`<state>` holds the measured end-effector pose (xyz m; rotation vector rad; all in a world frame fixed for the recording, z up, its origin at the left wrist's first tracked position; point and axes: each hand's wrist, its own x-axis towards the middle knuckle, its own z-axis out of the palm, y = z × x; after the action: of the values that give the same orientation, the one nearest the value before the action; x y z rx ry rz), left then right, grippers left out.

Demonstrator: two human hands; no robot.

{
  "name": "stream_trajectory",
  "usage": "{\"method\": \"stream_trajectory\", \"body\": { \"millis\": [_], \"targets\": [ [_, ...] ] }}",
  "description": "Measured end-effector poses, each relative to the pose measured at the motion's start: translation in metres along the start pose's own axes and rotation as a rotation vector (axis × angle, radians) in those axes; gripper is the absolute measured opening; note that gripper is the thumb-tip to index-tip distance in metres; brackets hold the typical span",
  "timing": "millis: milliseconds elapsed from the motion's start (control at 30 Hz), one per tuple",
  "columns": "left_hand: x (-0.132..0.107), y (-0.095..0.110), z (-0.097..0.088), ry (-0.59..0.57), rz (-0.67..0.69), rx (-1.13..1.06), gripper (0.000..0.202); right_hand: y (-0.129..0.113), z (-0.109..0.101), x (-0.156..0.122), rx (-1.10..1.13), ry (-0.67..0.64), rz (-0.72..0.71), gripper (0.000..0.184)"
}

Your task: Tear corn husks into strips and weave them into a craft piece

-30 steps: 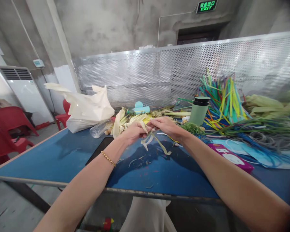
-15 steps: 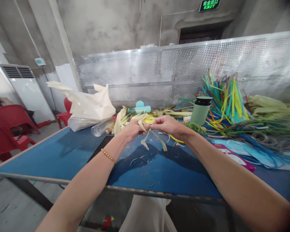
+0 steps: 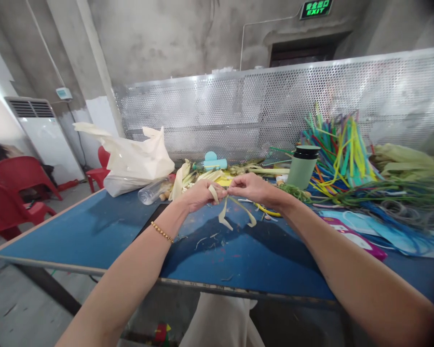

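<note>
My left hand [image 3: 202,195] and my right hand [image 3: 251,187] meet fingertip to fingertip above the blue table [image 3: 210,260]. Both are closed in a pinch on a pale corn husk strip [image 3: 223,217]. One end of it loops over the left fingers, and two curled tails hang below the hands. How the strip is folded or knotted between the fingertips is too small to make out. Behind my left hand lie more pale husks [image 3: 181,180]. Thin scraps of fibre [image 3: 208,238] are scattered on the tabletop below.
At the left stand a white plastic bag [image 3: 137,161] and a clear bottle [image 3: 152,191]. A green tumbler [image 3: 302,168], colourful pipe cleaners [image 3: 347,149], green cords [image 3: 376,190] and a purple packet [image 3: 358,236] fill the right. Behind the table rises a perforated metal panel [image 3: 217,111].
The hanging tails of the husk strip have swung slightly right, and the right one curls more at its tip. Both hands keep their pinch. The whole view has shifted a little.
</note>
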<state>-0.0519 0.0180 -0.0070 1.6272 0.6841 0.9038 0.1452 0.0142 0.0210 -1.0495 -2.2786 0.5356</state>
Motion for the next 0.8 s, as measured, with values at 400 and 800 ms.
{"method": "stream_trajectory", "body": {
  "millis": [400, 800],
  "targets": [
    [0.007, -0.004, 0.001, 0.282, 0.066, -0.084, 0.023, -0.010, 0.009, 0.002, -0.441, 0.442, -0.180, 0.018],
    [0.003, 0.000, 0.017, 0.407, 0.021, -0.131, 0.023, -0.002, 0.022, 0.006, 0.007, 0.309, 0.065, 0.011]
  ]
}}
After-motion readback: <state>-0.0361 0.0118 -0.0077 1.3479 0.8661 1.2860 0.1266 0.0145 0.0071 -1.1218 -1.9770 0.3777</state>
